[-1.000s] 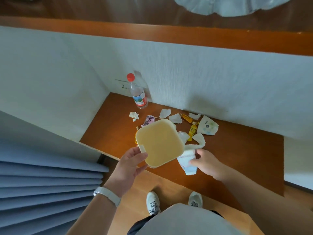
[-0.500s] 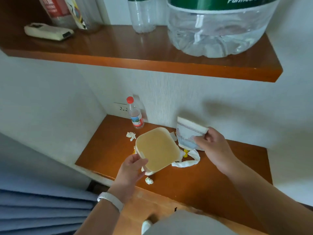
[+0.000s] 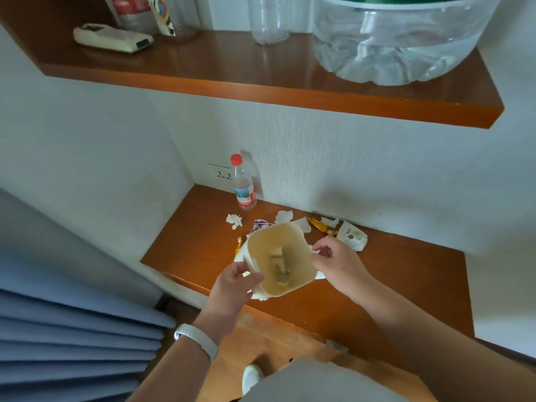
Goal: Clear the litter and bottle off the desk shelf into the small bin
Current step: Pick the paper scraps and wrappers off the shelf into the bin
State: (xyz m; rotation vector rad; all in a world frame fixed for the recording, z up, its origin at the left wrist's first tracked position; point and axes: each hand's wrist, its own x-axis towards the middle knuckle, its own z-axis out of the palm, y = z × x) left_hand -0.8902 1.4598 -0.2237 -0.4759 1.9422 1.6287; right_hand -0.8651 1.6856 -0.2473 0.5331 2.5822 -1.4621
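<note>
My left hand (image 3: 236, 285) grips the near left rim of the small cream bin (image 3: 262, 250), held above the front of the brown desk shelf (image 3: 406, 274). A piece of litter (image 3: 280, 266) lies at the bin's bottom. My right hand (image 3: 333, 261) hovers at the bin's right rim, fingers loosely curled, nothing clearly in it. A clear bottle with a red cap (image 3: 243, 187) stands upright at the back wall. Torn white paper scraps (image 3: 234, 221), yellow wrappers (image 3: 317, 224) and a white packet (image 3: 352, 236) lie scattered behind the bin.
An upper wooden shelf (image 3: 261, 79) overhangs, carrying a large water jug (image 3: 400, 39), a clear bottle (image 3: 268, 21) and a white device (image 3: 111, 37). A wall socket (image 3: 219, 173) sits beside the bottle. Blue curtain folds (image 3: 63, 338) hang at lower left.
My right hand lifted a white packet from the shelf and brought it over the bin; it now lies inside. The bin tilted so its inside shows. The view rose towards the upper shelf.
</note>
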